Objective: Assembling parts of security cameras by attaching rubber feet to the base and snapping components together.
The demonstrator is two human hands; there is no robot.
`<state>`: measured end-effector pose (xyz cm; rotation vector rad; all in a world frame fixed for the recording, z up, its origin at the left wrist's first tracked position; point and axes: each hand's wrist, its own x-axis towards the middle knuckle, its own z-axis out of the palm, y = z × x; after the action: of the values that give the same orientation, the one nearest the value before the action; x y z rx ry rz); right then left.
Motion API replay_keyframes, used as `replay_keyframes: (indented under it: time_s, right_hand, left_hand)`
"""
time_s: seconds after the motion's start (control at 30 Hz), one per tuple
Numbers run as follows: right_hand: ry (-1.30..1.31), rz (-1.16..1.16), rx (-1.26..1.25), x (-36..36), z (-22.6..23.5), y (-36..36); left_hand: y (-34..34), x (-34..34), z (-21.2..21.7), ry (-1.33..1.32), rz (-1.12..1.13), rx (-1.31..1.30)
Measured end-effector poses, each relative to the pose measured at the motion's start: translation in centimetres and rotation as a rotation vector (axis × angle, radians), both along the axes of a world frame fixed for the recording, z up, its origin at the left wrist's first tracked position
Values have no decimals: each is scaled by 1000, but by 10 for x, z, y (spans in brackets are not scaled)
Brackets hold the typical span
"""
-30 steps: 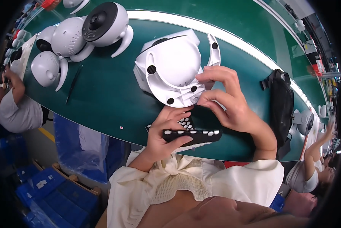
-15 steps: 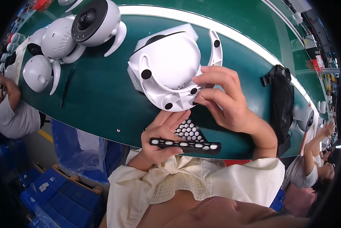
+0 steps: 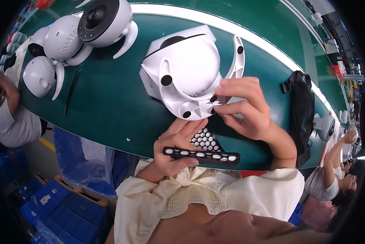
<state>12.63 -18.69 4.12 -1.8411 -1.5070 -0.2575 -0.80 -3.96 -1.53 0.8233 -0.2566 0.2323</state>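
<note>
Gripping a folded black sheet [image 3: 209,160] with white dots — left hand [image 3: 169,147], its fingertips near the stand's [image 3: 175,101] lower rim. Right hand [image 3: 249,110]: thumb and fingers bent in at a black pad [image 3: 213,111] on the stand; can't tell if it's pinched. Stand curves round a white ball [image 3: 196,67] — just beyond the hands, foam [image 3: 209,33] showing behind, on green table [image 3: 113,105]. Left: slim black tool [image 3: 72,91], white units [image 3: 62,40]. Right: black bag [image 3: 302,107].
</note>
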Motion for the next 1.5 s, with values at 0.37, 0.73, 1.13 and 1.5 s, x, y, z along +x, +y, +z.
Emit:
replay_keyframes:
  time_s: [0.37,0.73,1.13,1.5]
  right_hand:
    - [-143,-393,349,5,-13,12]
    - [1147,46,-53,20,15,5]
    - [-172,-1027,183,174,-39,19]
    - [-175,-1201,-244,251,-106,9]
  left_hand:
    - [-1,-1,0,60,-8,-28]
    - [-12,-12,3,72,92,105]
    - [-14,-18,12,344,257,94]
    - [2,-20,-9,326,162,91]
